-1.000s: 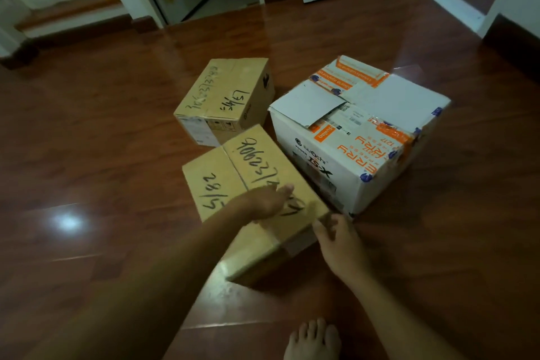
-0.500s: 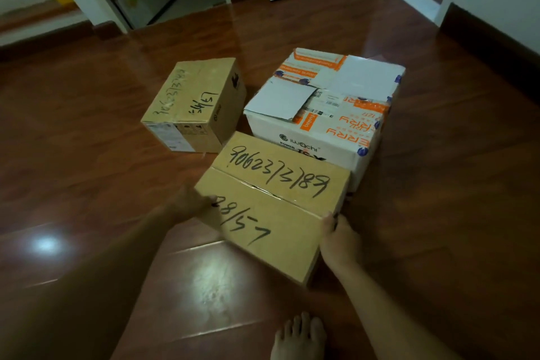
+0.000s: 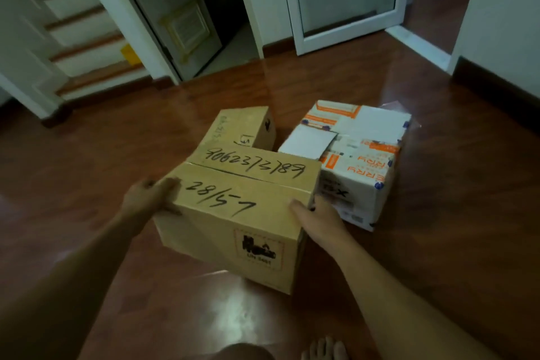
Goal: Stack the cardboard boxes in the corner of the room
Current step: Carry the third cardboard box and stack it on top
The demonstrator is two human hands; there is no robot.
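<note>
**Bare arms, bare feet**

The left hand [image 3: 146, 199] and right hand [image 3: 318, 216] have no gloves, rings or watch. Both arms are bare with no sleeves. The toes [image 3: 324, 349] have no shoe or sock.

near box [image 3: 233, 213]: plain tan card, black handwritten digits on top, black stamp inside a thin red frame on its side | second box [image 3: 242, 126]: same tan, faint black scrawl | big box [image 3: 362, 166]: white with orange bands and lettering, blue corner marks | floor [image 3: 117, 155]: glossy red-brown wood | door frames [image 3: 344, 35]: white
</note>
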